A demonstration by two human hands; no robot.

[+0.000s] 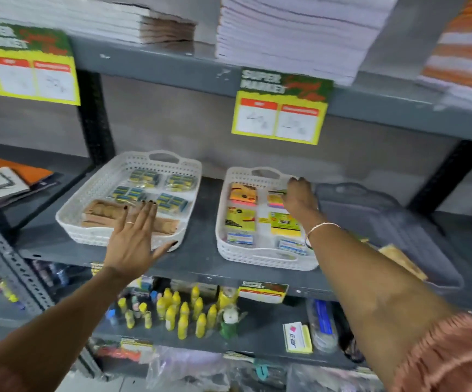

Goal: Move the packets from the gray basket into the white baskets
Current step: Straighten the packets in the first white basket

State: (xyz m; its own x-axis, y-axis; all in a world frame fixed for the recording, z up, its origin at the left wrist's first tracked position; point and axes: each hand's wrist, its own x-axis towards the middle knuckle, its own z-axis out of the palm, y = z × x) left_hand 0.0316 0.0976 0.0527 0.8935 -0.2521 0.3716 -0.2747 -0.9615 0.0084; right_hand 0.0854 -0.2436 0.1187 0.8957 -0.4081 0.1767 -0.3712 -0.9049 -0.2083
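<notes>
Two white baskets stand on the grey middle shelf. The left white basket (87, 199) holds blue-and-yellow packets (172, 202) and brown packets (102, 210). My left hand (133, 236) hovers flat over its front, fingers spread, holding nothing. The right white basket (257, 258) holds yellow, orange and pink packets (240, 216). My right hand (299, 199) reaches over its far right corner, fingers pinched on a thin dark green packet (277, 191). The gray basket (353, 189) sits just right of my right arm, and a tan packet (401, 258) shows in it.
An upper shelf carries stacks of notebooks (294, 35) and hanging yellow price tags (280, 114). The lower shelf holds several yellow bottles (183, 312). A perforated steel upright (8, 250) stands at the left and another upright (446, 176) behind the gray basket.
</notes>
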